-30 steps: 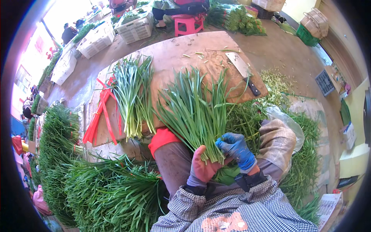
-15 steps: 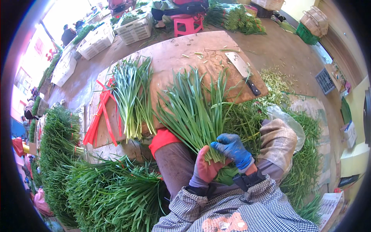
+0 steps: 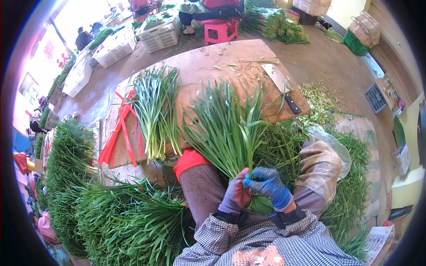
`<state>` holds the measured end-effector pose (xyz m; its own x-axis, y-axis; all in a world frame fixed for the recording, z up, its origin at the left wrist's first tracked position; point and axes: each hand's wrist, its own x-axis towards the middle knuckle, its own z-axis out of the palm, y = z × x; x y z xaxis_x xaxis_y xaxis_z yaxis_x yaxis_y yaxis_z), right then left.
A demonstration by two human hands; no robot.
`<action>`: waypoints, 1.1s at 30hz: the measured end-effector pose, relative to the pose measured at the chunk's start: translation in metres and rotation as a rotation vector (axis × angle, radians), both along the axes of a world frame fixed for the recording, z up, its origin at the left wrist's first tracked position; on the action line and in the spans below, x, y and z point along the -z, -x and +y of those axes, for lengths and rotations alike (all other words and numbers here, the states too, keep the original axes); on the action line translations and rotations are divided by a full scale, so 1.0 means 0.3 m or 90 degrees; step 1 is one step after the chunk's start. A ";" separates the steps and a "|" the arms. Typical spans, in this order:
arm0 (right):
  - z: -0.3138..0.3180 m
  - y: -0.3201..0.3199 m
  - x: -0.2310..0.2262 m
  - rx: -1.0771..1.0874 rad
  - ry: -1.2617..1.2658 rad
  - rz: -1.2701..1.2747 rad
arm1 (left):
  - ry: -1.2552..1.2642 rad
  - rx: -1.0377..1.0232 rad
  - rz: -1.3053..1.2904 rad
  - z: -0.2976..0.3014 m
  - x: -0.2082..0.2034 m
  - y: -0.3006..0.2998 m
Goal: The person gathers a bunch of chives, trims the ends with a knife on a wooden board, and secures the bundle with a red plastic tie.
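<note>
We grip a bunch of green garlic chives (image 3: 224,133) near its bottom with our pink-gloved left hand (image 3: 237,191). The bunch is right in front of us, and its leaf tips spread out over the wooden board (image 3: 204,66). Our blue-gloved right hand (image 3: 268,186) is just beside the left one, at the bottom of the bunch. Its fingers (image 3: 257,175) are bent in, but we cannot tell if they pinch a stalk. At the board's left we see another bunch (image 3: 155,111) and red strips (image 3: 117,133). A cleaver (image 3: 278,80) lies at its far right.
</note>
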<state>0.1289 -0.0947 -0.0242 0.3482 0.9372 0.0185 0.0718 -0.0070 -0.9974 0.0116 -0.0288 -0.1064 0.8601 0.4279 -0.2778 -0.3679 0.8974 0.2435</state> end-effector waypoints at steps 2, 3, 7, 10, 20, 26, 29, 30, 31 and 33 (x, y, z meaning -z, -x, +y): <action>-0.025 -0.014 -0.046 -0.007 0.025 0.059 | -0.047 -0.013 0.080 -0.001 -0.125 -0.036; -0.040 -0.004 -0.106 -0.026 0.043 0.123 | -0.099 -0.039 0.166 -0.005 -0.170 -0.035; -0.067 -0.142 -0.306 0.188 -0.018 0.122 | 0.082 -0.040 -0.028 0.017 -0.075 -0.004; -0.157 -0.292 -0.344 0.327 0.164 0.084 | 0.113 -0.024 -0.114 0.027 -0.125 0.000; -0.133 -0.159 -0.076 0.041 0.138 -0.235 | 0.091 -0.040 -0.082 0.020 -0.208 -0.020; 0.072 -0.055 -0.061 -0.035 0.108 -0.474 | 0.119 -0.034 -0.030 0.011 -0.089 0.008; 0.087 -0.066 0.000 -0.017 0.077 -0.524 | 0.092 -0.041 0.050 -0.002 -0.152 -0.014; 0.085 -0.074 0.010 -0.011 0.077 -0.485 | 0.082 -0.041 0.018 0.000 -0.145 -0.022; 0.089 -0.069 0.011 -0.009 0.074 -0.441 | 0.070 -0.047 -0.010 0.003 -0.139 -0.017; 0.084 -0.070 -0.005 -0.026 0.089 -0.468 | 0.068 -0.048 -0.013 0.006 -0.116 -0.016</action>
